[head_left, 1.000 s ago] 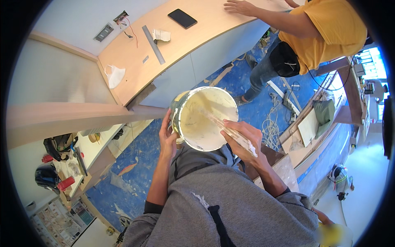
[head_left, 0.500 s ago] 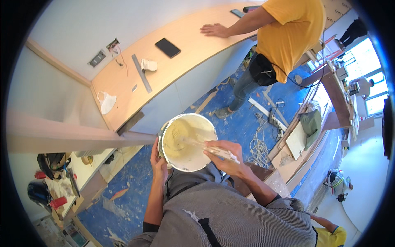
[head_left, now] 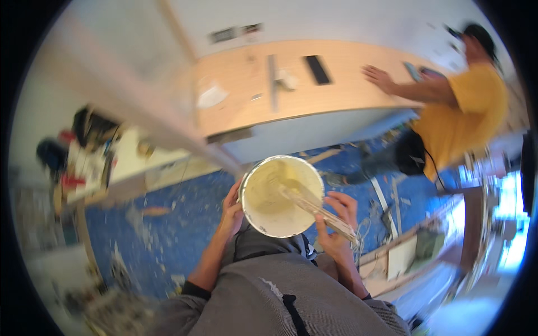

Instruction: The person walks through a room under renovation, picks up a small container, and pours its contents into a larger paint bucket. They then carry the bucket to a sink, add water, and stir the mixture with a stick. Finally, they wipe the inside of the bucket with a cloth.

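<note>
The wooden stick [head_left: 308, 205] has its far end inside the white bucket [head_left: 274, 224], near the pale mix [head_left: 266, 190]. Half a second ago the fingers were wrapped round its handle; now the grip has loosened, which I read as a pause or a regrip while the mix is being worked. The stick's long axis slants from the bucket's middle out over the rim, handle toward the person's right and body (the view has swung too, so its turn is partly the camera's).

The right hand [head_left: 338, 242] has the thumb on one side of the handle and half-spread fingers on the other; I cannot tell how firmly they press. The left hand [head_left: 231, 213] curls against the bucket's outer wall, holding it mouth upward in front of the torso, off the tabletop [head_left: 342, 98] and on the person's side of its near edge.

On that tabletop, a white mask-like piece [head_left: 213, 96] lies by the left end, then a metal ruler [head_left: 273, 84], a dark phone [head_left: 318, 70] and a co-worker's flat hand [head_left: 381, 79].
</note>
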The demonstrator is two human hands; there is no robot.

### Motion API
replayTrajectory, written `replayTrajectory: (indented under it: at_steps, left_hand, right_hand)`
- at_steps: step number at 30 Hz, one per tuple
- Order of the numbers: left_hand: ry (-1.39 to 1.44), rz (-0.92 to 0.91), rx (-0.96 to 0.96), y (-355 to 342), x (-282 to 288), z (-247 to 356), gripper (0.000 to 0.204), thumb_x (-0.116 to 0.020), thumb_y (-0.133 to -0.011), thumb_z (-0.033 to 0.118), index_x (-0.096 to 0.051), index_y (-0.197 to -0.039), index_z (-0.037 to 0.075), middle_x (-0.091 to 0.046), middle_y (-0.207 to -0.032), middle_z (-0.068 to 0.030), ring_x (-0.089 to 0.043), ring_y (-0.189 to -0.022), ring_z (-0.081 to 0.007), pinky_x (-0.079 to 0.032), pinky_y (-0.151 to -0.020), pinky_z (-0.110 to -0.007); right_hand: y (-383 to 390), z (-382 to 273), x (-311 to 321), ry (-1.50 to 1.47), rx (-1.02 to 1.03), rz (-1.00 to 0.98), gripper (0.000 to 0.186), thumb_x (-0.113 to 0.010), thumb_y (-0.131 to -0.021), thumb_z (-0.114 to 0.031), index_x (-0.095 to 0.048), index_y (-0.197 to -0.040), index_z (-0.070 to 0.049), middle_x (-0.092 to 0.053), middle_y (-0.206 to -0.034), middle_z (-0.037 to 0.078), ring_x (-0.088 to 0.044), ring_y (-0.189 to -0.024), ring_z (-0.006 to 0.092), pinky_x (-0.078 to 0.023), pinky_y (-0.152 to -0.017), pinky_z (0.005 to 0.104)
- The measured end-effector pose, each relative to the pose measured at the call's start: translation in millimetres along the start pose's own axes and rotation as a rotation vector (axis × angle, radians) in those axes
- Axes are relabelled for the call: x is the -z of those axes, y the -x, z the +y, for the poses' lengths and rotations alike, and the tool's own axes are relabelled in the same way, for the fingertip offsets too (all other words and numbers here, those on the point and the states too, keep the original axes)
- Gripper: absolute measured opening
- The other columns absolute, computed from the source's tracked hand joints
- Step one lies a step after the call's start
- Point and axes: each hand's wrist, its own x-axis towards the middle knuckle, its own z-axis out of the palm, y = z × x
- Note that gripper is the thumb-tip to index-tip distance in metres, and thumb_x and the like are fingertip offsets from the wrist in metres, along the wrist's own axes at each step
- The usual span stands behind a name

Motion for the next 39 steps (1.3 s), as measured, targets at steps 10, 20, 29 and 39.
replayTrajectory:
  at_steps: [10, 20, 29, 39]
  left_hand:
    - [0.080, 0.339, -0.321, 190, 162, 62, 0.091, -0.063, -0.065, 0.011, -0.037, -0.152, 0.008, -0.042, -0.151, -0.0117, -0.041, -0.138, -0.0241, -0.040, -0.111, -0.039]
    - [0.243, 0.799, -0.689, 457, 396, 95, 0.086, -0.065, -0.076, 0.018, -0.031, -0.155, 0.011, -0.042, -0.150, -0.0114, -0.049, -0.132, -0.0261, -0.042, -0.109, -0.041]
    - [0.604, 1.403, -1.108, 640, 504, 34, 0.074, -0.055, -0.085, 0.023, -0.030, -0.154, 0.019, -0.046, -0.146, -0.0092, -0.050, -0.129, -0.0273, -0.048, -0.098, -0.054]
    - [0.862, 2.065, -1.379, 823, 639, 37, 0.070, -0.057, -0.081, 0.039, -0.038, -0.146, 0.022, -0.045, -0.143, -0.0103, -0.046, -0.128, -0.0393, -0.040, -0.100, -0.067]
  right_hand:
    - [26, -105, -122, -0.413, 0.319, -0.460, 0.079, -0.082, -0.074, -0.042, -0.051, -0.133, 0.001, -0.049, -0.130, 0.019, -0.053, -0.104, 0.0294, -0.046, -0.087, 0.0405]
    - [111, -305, -342, -0.519, 0.449, -0.985, 0.031, -0.068, -0.077, 0.004, -0.062, -0.107, 0.001, -0.062, -0.097, 0.016, -0.061, -0.085, 0.0295, -0.049, -0.074, 0.0368]
    - [230, -518, -534, -0.567, 0.728, -1.505, 0.020, -0.069, -0.084, 0.003, -0.068, -0.104, 0.002, -0.065, -0.082, 0.010, -0.063, -0.071, 0.0163, -0.051, -0.067, 0.0278]
    - [375, -787, -779, -0.704, 1.153, -1.709, 0.013, -0.067, -0.086, -0.002, -0.067, -0.099, 0.001, -0.062, -0.082, 0.013, -0.062, -0.073, 0.0241, -0.049, -0.066, 0.0335]
